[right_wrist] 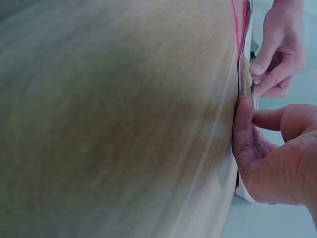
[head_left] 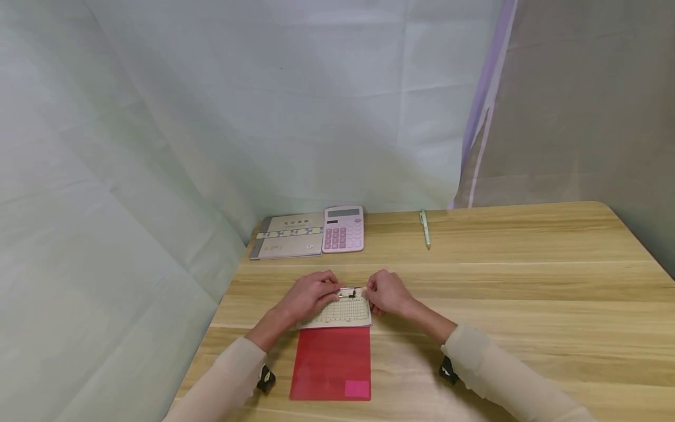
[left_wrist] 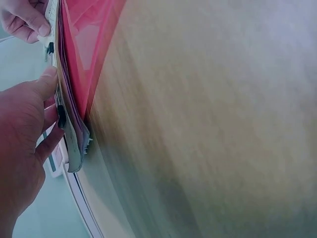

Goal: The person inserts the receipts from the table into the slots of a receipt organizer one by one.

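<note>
A small stack of printed grid sheets (head_left: 345, 315) lies over the upper part of a red translucent folder (head_left: 329, 360). Across the top of the sheets runs a metal clip (head_left: 346, 293) with black ends. My left hand (head_left: 313, 293) holds this clip at its left side, thumb and fingers bent about it. At the top right corner, my right hand (head_left: 389, 293) pinches the sheets' edge between thumb and fingers. Seen from the left wrist, the layered sheets (left_wrist: 74, 153) fan slightly at one end. The right wrist view shows the right fingers (right_wrist: 242, 131) beneath the sheets' edge.
Beyond the hands, a pink calculator (head_left: 343, 228) overlaps a grey-white booklet (head_left: 290, 249) at the table's back left. A pale green pen (head_left: 425, 230) lies further right. Pale curtains (head_left: 343, 117) hang behind the wooden table (head_left: 527, 281).
</note>
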Demonstrator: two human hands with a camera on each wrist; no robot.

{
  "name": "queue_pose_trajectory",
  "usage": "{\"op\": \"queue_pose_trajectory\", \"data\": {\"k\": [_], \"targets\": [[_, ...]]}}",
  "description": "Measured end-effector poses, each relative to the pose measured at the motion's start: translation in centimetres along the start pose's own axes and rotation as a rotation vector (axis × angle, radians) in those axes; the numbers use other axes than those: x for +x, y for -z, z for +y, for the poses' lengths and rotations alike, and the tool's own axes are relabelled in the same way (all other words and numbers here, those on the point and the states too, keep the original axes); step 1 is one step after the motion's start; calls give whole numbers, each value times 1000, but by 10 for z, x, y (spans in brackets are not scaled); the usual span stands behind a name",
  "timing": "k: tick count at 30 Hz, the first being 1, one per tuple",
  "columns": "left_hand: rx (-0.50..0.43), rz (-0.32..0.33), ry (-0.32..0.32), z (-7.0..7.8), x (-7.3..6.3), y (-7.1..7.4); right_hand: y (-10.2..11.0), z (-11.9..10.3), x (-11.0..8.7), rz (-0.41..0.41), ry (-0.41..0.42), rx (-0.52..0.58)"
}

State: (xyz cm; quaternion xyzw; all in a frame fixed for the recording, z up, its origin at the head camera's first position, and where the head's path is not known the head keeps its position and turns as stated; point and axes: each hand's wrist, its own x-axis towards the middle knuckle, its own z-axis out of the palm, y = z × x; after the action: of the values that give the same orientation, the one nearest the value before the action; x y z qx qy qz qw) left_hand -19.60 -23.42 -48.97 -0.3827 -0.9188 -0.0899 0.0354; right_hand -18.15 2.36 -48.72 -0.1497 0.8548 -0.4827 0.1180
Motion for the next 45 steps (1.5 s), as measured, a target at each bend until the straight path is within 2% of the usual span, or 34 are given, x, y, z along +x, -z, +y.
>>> {"op": "queue_pose_trajectory", "data": {"k": [3,6,8,10,14,17,19,25,34,41,45], "targets": [[-4,1,3,0,0,0,2,0,1,15,-20,-18],[-10,-16,19,0,1,1,5,-2,2,64,-30,-88],[-20,-30,34,-1,2,1,9,-4,4,58,-28,-120],[-28,-40,45,-1,2,1,13,-6,5,4,-37,-111],[-44,-38,49,0,1,2,21,-11,7,-165,-108,-4],[-45,-40,53,1,1,3,22,-13,6,-211,-153,45],[-45,-41,53,1,1,3,20,-12,6,-198,-154,69],[-50,-27,45,1,1,3,11,-5,3,-86,-115,90],[-80,-24,54,-1,3,2,10,-3,2,-66,-139,135],[-79,-39,86,-2,4,3,29,2,-4,-35,-101,124],[-79,-47,119,-4,4,5,54,9,-10,-6,-9,43]]}}
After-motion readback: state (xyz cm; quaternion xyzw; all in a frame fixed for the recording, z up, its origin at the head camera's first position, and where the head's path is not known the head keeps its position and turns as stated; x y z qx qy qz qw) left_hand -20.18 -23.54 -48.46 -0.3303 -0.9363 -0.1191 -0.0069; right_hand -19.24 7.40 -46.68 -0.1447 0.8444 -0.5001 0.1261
